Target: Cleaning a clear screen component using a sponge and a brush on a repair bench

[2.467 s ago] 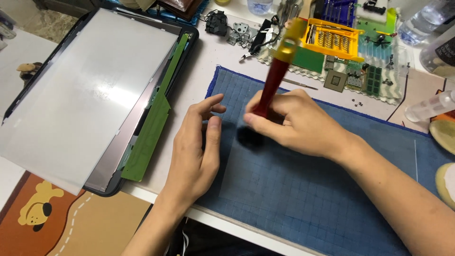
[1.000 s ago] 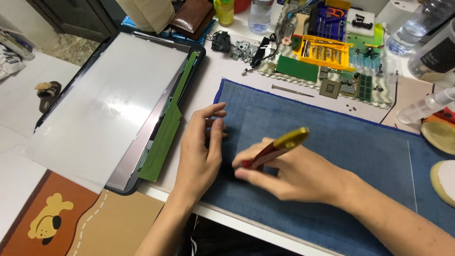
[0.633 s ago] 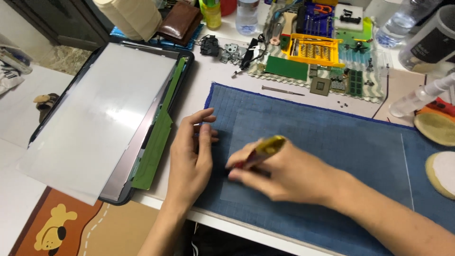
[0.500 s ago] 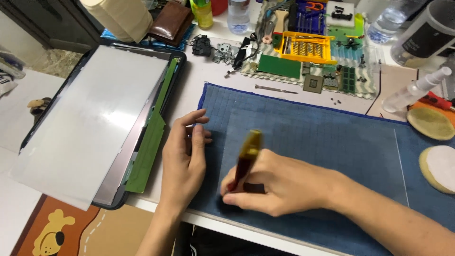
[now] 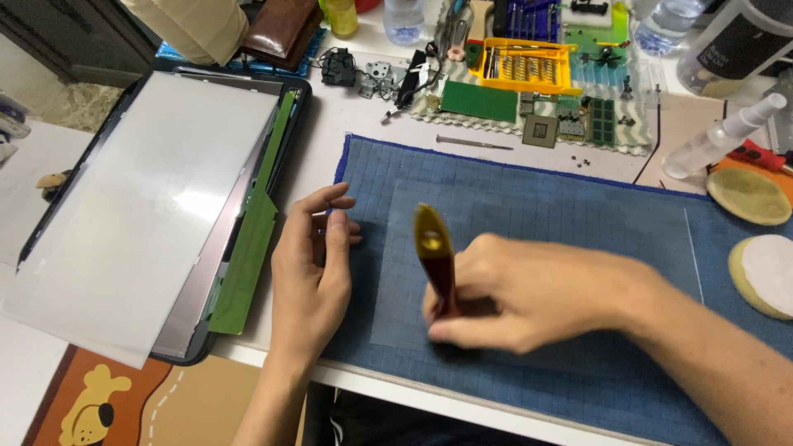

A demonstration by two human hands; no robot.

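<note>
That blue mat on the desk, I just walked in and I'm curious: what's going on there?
A person is working at the blue mat. Their right hand grips a red-handled tool with a yellow end, held nearly upright with its tip down on the mat. Their left hand rests flat on the mat's left edge. A dismantled screen panel lies to the left, and a yellow bit case, green circuit boards and small screws sit behind the mat.

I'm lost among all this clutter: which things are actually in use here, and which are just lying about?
In use:
right hand gripping the red tool
left hand flat on the blue mat

Lying about:
screen panel
yellow bit case
chip
spray bottle
wallet
</note>
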